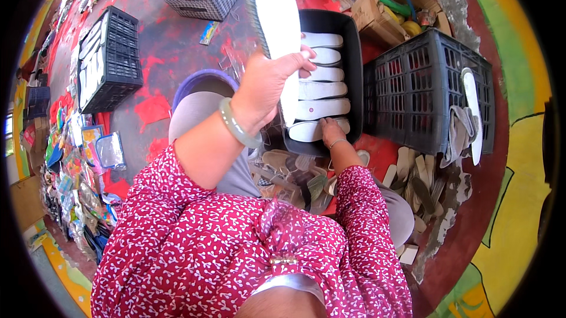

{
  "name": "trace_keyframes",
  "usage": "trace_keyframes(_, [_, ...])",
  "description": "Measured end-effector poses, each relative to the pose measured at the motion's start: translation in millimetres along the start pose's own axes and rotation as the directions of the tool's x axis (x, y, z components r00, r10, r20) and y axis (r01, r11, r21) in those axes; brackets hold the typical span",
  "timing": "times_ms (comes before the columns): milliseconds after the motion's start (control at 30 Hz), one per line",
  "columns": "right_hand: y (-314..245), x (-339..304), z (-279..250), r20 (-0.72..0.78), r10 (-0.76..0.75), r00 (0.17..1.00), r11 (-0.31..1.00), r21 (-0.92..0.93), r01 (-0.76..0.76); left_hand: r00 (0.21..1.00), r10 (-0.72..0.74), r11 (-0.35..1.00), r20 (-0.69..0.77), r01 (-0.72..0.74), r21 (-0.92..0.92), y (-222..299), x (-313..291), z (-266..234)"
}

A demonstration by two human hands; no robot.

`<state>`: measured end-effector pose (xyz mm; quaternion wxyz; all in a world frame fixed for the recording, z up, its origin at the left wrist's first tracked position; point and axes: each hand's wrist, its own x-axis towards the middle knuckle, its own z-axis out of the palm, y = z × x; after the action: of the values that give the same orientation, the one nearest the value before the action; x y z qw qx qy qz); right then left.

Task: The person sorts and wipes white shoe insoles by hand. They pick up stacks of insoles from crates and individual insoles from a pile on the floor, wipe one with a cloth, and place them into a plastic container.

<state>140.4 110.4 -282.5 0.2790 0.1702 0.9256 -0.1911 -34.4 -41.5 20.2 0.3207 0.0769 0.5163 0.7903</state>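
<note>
My left hand (265,82) is raised and closed on a long white shoe insole (274,11), held upright with its broad end at the top. One side edge of it looks grey and ridged; whether it is a single piece or a stack I cannot tell. Below and to the right stands a black bin (352,52) with several white insoles (323,89) laid crosswise in a row. At the bin's near end my right hand (334,131) has its fingers curled over the nearest insole (305,132). Its fingertips are partly hidden between the insoles.
A dark slatted crate (407,88) stands right of the bin, a grey cloth (458,132) and a white insole (472,111) on its side. Loose soles (418,182) lie below it. Another crate (121,52) stands left, a purple tub (203,79) by my knee, a cardboard box (377,17) behind.
</note>
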Motion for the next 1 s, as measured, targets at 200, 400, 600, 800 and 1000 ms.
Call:
trace_keyframes(200, [-3.3,12.3,-65.5,-0.409,-0.011,0.913,0.970,0.218,0.109,0.923,-0.244,0.929,0.296,0.310,-0.201,0.7,4.2,-0.9])
trace_keyframes(400, [-99.6,-80.3,-225.2,-0.664,0.098,0.741,0.451,0.694,0.562,0.917,-0.056,0.958,0.396,0.162,-0.239,-5.7,-0.6,2.8])
trace_keyframes(600, [-136.8,-168.6,-204.7,-0.507,0.000,0.862,0.038,0.861,0.507,0.766,-0.065,0.974,0.640,0.188,-0.126,-14.2,-9.2,11.1])
trace_keyframes(800, [-141.7,-194.1,-183.2,-0.472,0.025,0.881,-0.174,0.866,0.469,0.771,-0.136,0.945,0.622,0.290,-0.153,-13.6,-20.3,17.2])
trace_keyframes(1000, [-142.6,-202.5,-173.5,-0.391,-0.014,0.920,-0.224,0.898,0.378,0.828,-0.073,0.918,0.556,0.274,-0.288,-6.3,-11.6,15.6])
